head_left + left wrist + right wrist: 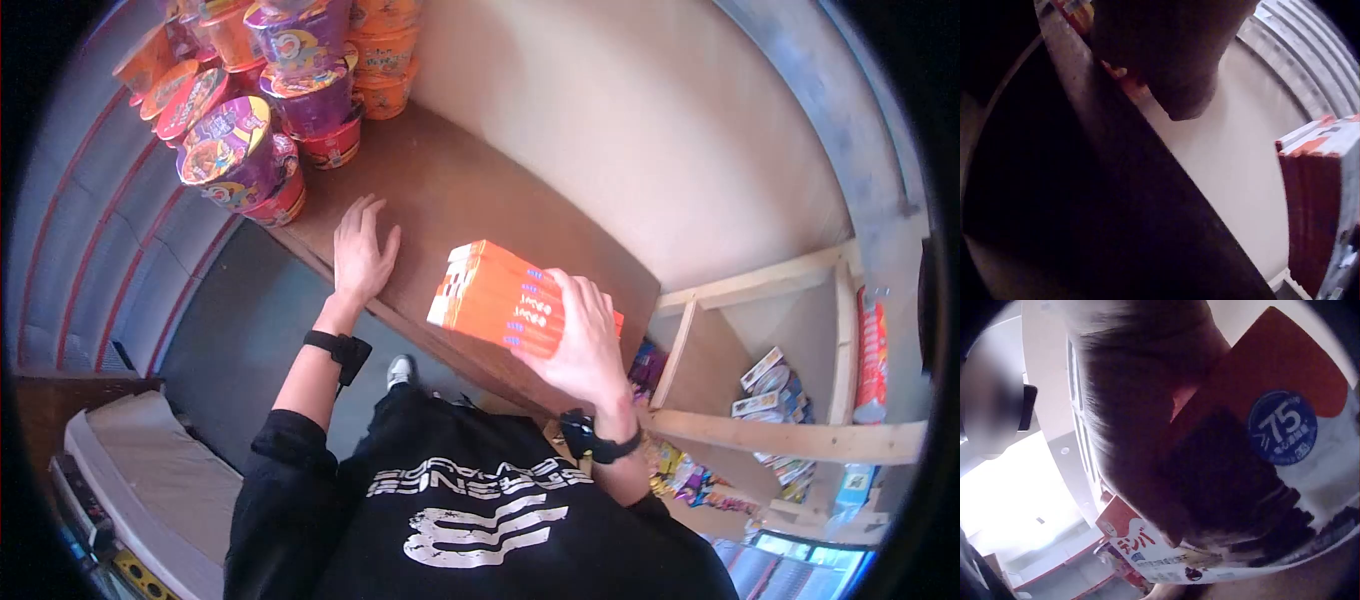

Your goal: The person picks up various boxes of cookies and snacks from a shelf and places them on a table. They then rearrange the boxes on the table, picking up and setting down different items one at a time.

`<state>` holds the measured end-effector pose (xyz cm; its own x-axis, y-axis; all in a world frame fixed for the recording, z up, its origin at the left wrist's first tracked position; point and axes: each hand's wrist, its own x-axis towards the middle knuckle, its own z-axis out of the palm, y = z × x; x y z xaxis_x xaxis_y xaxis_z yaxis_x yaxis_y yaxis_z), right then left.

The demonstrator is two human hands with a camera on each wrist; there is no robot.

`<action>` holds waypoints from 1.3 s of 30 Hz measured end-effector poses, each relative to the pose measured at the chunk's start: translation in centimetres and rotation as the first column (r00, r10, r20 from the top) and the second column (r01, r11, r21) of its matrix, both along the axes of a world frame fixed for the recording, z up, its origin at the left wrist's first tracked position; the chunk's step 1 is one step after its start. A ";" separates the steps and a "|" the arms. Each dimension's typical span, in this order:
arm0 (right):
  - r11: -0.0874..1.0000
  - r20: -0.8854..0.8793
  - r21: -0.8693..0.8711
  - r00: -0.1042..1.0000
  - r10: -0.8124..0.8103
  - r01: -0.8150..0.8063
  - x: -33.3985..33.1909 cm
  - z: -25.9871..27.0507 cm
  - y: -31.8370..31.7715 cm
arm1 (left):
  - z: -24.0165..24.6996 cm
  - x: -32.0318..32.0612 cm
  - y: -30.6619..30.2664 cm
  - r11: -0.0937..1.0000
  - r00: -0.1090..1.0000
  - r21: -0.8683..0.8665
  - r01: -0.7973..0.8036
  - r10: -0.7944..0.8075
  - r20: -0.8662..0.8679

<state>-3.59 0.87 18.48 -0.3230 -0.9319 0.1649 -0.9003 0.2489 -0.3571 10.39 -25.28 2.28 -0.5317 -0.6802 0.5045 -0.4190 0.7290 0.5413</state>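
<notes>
An orange stack of flat boxes (510,300) is gripped by my right hand (582,345) above the brown shelf board, thumb on one side and fingers on the other. In the right wrist view, a box (1229,456) with a round blue label lies against the palm (1141,419). My left hand (364,250) is over the board's front edge, fingers spread and holding nothing, near the stacked noodle cups. The left wrist view shows that hand (1172,56) dark, with the box stack (1313,206) apart from it at the right.
Stacked purple, red and orange noodle cups (225,150) stand at the board's left end. A pale wall (620,130) rises behind the brown board (450,180). Wooden compartments (780,432) with colourful packets are at the right, and a covered grey surface (150,480) is lower left.
</notes>
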 end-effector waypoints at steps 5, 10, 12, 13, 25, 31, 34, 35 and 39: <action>0.977 -0.054 0.188 0.994 -0.097 0.105 -1.8 -4.2 -2.7 | 0.0 -0.7 0.6 0.997 0.971 -0.002 -0.078 0.077 0.227; 0.975 -0.091 0.198 0.992 -0.088 0.104 -0.9 -3.4 -3.5 | 0.2 -0.9 0.4 0.996 0.967 0.037 -0.077 0.066 0.245; 0.977 -0.110 0.189 0.991 -0.077 0.097 -0.9 -3.4 -3.6 | 0.2 -1.0 0.3 0.996 0.970 0.040 -0.078 0.067 0.235; 0.969 -0.077 0.226 0.994 -0.083 0.098 -1.0 -3.4 -3.6 | 0.2 -1.0 0.2 0.997 0.970 0.044 -0.070 0.058 0.235; 0.992 0.045 0.114 0.998 -0.050 0.044 -8.4 -3.1 -15.8 | 0.4 -0.3 0.1 0.996 0.976 0.090 -0.026 0.005 0.219; 0.994 0.499 0.093 0.867 0.003 -0.057 -12.9 -4.8 -26.0 | 0.8 -0.1 -0.1 0.993 0.976 0.117 -0.033 0.007 0.217; 0.991 0.528 0.111 0.849 0.004 -0.073 -14.3 -5.3 -28.7 | 0.6 -0.1 0.0 0.992 0.976 0.123 -0.020 -0.008 0.217; 0.987 0.505 0.143 0.863 -0.007 -0.076 -14.8 -5.5 -29.4 | 0.6 -0.1 -0.1 0.992 0.976 0.120 -0.028 0.001 0.217; 0.982 0.421 0.169 0.907 0.001 -0.079 -16.0 -5.7 -30.6 | 0.6 -0.1 -0.1 0.994 0.977 0.110 -0.022 -0.002 0.215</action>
<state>-19.56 -29.71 12.80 -0.2872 -0.9466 -0.1468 -0.6891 0.3106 -0.6547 10.30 -25.39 2.91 -0.6122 -0.7314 0.3005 -0.5408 0.6645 0.5157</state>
